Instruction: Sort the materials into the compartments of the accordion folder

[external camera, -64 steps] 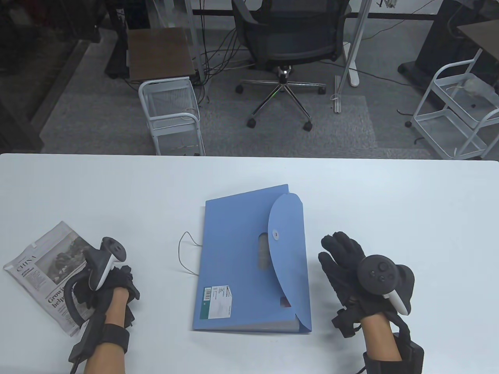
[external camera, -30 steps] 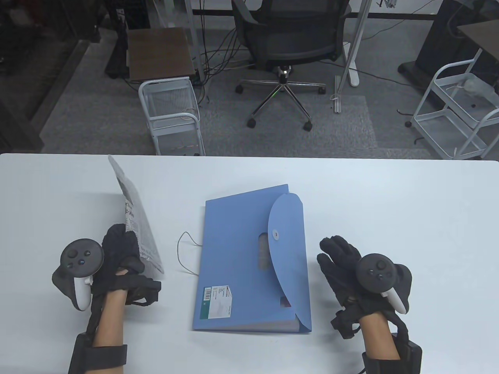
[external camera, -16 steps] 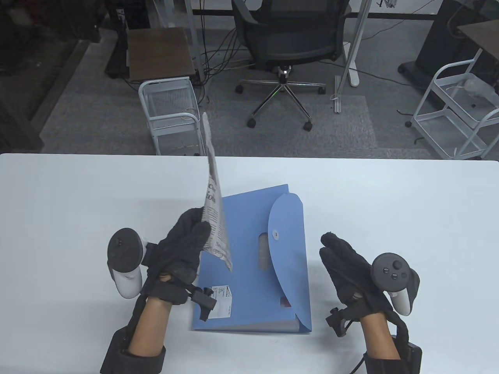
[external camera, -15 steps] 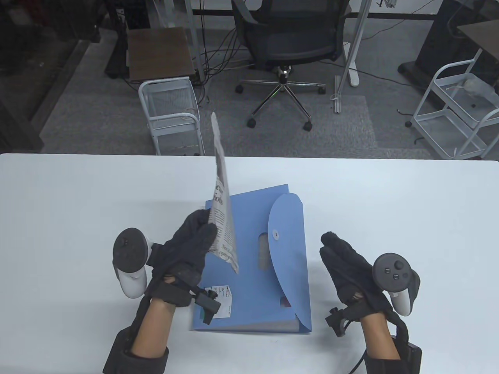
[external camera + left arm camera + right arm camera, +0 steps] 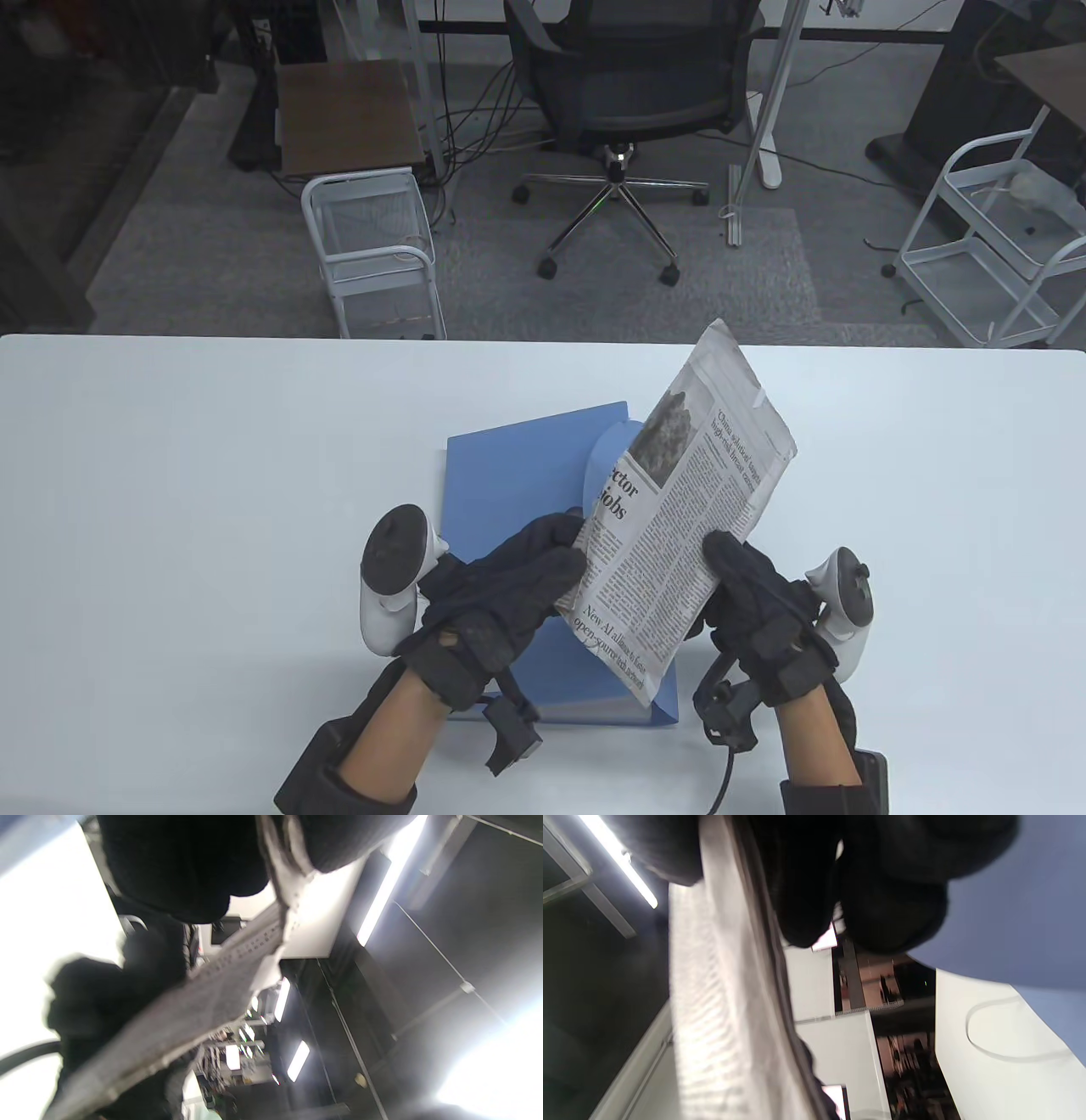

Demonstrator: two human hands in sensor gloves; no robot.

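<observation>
Gripping newspaper (image 5: pixel 679 518) edges — both hands, above folder (image 5: pixel 509 484)

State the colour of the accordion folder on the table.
The accordion folder is light blue, clearest in the table view.

The white surface (image 5: pixel 170 509) spans the lower half of the table view. Beyond its far edge lies grey carpeted floor (image 5: pixel 764 272). A black mesh office chair (image 5: pixel 632 81) on a chrome star base stands at the middle back. Left of it, a small white wire cart (image 5: pixel 373 246) stands just beside the surface's far edge, with a brown-topped side table (image 5: pixel 349 115) behind it. Another white wire cart (image 5: pixel 993 246) stands at the far right. Dark cables (image 5: pixel 484 119) trail across the floor between the side table and the chair.
</observation>
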